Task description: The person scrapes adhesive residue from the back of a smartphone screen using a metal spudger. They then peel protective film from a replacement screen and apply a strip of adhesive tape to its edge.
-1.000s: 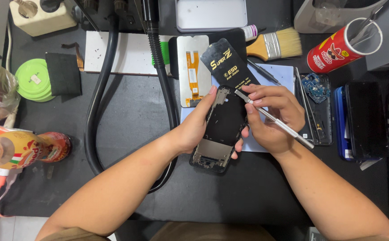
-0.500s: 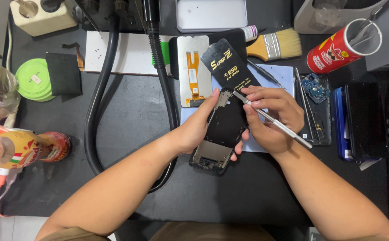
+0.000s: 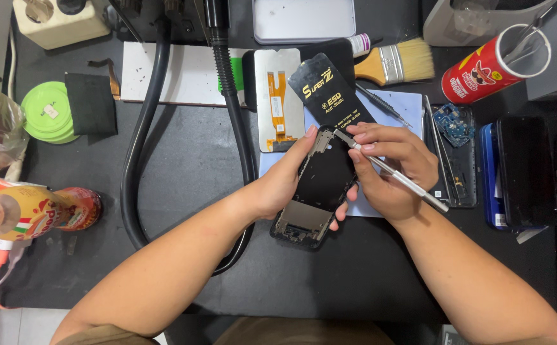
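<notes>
At the far right a red cylindrical can (image 3: 490, 67) lies tilted with its open mouth toward the far right, and thin metal tools (image 3: 526, 35) stick out of it; what else it holds cannot be seen. A grey bin (image 3: 476, 19) sits just behind it, its contents unclear. Near the middle of the black table (image 3: 182, 172), the left hand (image 3: 285, 182) cups the left long edge of an opened black phone frame (image 3: 316, 188), fingers curled under it and the thumb up by its far corner, so the frame is gripped and lifted slightly off the mat. The frame's long axis runs from near-left to far-right, with the metal-plated end nearest the person. The right hand (image 3: 393, 169) is closed around a slim silver tool (image 3: 390, 171), pinched between thumb and 2 fingers; the tool slants from near-right to far-left, its tip touching the frame's far right corner. A paintbrush (image 3: 393, 64) and a flat display panel (image 3: 277, 99) with an orange ribbon lie just beyond.
</notes>
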